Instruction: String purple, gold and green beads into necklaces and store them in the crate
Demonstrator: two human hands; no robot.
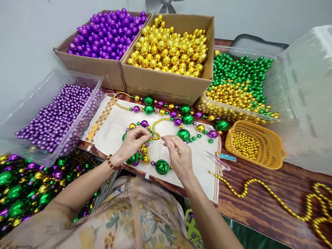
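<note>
My left hand [134, 142], with a brown bead bracelet on its wrist, pinches the end of a bead strand [156, 133] strung with small gold beads. Facing it, my right hand [179, 155] has thumb and forefinger pressed together a short gap away; whatever is between them is too fine to make out. Beneath both hands a white cloth [109, 136] covers part of the table. The strand curls over it with large green balls [162, 167] and smaller gold and purple ones. Farther back lies a length of necklace [187, 119] in the same colours.
Cardboard boxes of purple balls [109, 32] and gold balls [170, 50] stand behind. Clear bins hold purple beads [57, 115] at left, green and gold beads [241, 76] at right. Right of the cloth are an orange basket [276, 152], pink-handled scissors [221, 164] and a gold bead chain [273, 197].
</note>
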